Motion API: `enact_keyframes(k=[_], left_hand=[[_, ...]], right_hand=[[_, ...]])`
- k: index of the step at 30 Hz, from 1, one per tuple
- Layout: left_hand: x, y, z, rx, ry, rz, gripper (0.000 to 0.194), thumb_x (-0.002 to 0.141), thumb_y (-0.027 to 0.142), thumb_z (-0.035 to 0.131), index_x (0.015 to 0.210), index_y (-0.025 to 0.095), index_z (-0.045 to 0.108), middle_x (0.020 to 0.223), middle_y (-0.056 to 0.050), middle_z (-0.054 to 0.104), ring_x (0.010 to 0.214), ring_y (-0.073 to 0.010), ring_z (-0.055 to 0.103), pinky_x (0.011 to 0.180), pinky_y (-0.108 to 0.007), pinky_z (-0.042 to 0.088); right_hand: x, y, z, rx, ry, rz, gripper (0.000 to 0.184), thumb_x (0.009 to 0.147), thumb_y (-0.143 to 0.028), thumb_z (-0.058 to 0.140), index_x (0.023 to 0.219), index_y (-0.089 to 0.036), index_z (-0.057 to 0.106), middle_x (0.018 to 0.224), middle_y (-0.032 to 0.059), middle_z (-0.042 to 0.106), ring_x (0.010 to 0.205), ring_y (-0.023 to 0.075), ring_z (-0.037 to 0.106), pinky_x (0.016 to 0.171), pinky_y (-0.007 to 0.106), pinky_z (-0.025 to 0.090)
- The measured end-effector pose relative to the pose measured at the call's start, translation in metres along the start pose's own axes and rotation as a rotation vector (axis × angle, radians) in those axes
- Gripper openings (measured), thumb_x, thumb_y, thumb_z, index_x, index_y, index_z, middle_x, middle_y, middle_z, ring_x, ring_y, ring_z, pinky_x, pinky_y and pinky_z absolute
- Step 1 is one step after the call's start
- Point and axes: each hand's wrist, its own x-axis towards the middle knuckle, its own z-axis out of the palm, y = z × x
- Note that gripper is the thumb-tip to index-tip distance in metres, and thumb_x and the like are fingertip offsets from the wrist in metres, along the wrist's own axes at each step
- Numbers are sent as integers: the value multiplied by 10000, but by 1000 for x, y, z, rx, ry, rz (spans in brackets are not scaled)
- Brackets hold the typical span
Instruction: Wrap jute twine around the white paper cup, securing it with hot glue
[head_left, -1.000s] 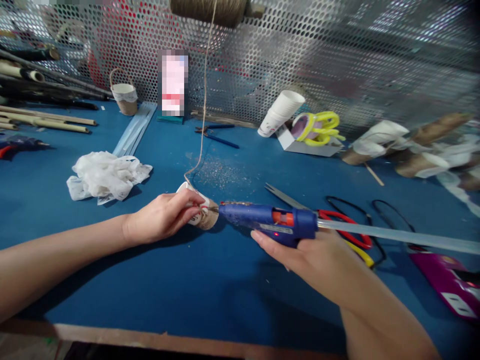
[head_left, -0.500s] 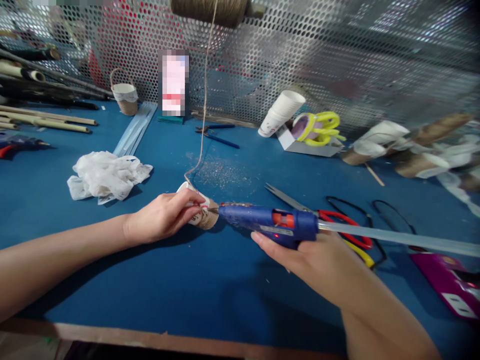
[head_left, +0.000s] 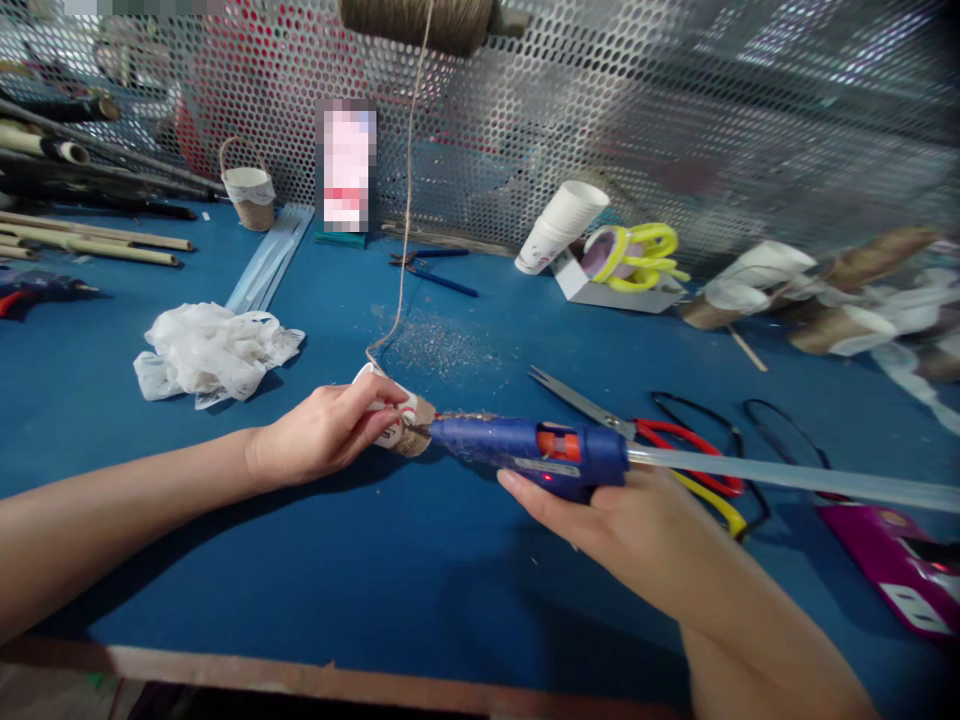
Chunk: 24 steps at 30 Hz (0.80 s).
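Fingers on the right hand (head_left: pixel 622 515) are wrapped round a blue glue gun (head_left: pixel 517 450). One digit shows along the near side of its body and the rest are tucked out of sight, so can't tell if any of them are squeezing a trigger. Little red light's on, and a long clear glue stick (head_left: pixel 757 468) pokes out the back toward the right edge.

Left hand (head_left: pixel 322 435) has its fingers pinched together, no real gap, on a small paper cup (head_left: pixel 391 437) tipped over at the middle of the blue surface (head_left: pixel 337 590). Its base end has a band of twine (head_left: pixel 412 444) and points at the gun. Nozzle's right up at that band, but whether it's actually touching, I can't say.

Off to the right there's a purple thing (head_left: pixel 877 560) near the edge, then scissors (head_left: pixel 581 397) with a red handle loop, lying partly behind the gun. Past the left hand sits a crumpled white lacy heap (head_left: pixel 214 350), and beyond the cup a scatter of pale crumbs (head_left: pixel 446 345), then blue-handled pliers (head_left: pixel 442 280).

Further back: a stack of paper cups (head_left: pixel 566 220) leaning by a shallow box (head_left: pixel 630 297), plus a little handled basket (head_left: pixel 253 210) on the left. A strand runs from the cup up to a big spool (head_left: pixel 420 25) in front of the metal mesh (head_left: pixel 480 130).
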Motion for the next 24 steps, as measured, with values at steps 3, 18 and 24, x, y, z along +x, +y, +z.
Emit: enact_keyframes(k=[3, 18, 24], left_hand=[[0, 0, 0, -5, 2, -11, 150, 928, 165, 356, 1000, 107, 475, 827, -92, 675, 682, -122, 666, 564, -197, 520], [-1, 0, 0, -20, -23, -106, 175, 929, 200, 350, 1009, 110, 478, 833, -97, 688, 662, -137, 668, 566, -223, 519], [-1, 1, 0, -9, -20, -106, 179, 929, 202, 346, 997, 110, 484, 825, -97, 688, 651, -134, 668, 555, -220, 522]], right_hand=[[0, 0, 1, -6, -12, -19, 255, 833, -338, 478, 667, -240, 644, 626, -3, 675, 602, 189, 640, 597, 289, 496], [2, -2, 3, 39, -31, -13, 281, 844, -311, 475, 595, -248, 591, 602, 7, 653, 525, 175, 609, 510, 285, 479], [2, -2, 3, 12, -47, 13, 274, 835, -340, 473, 623, -252, 621, 636, 13, 666, 620, 202, 640, 596, 309, 505]])
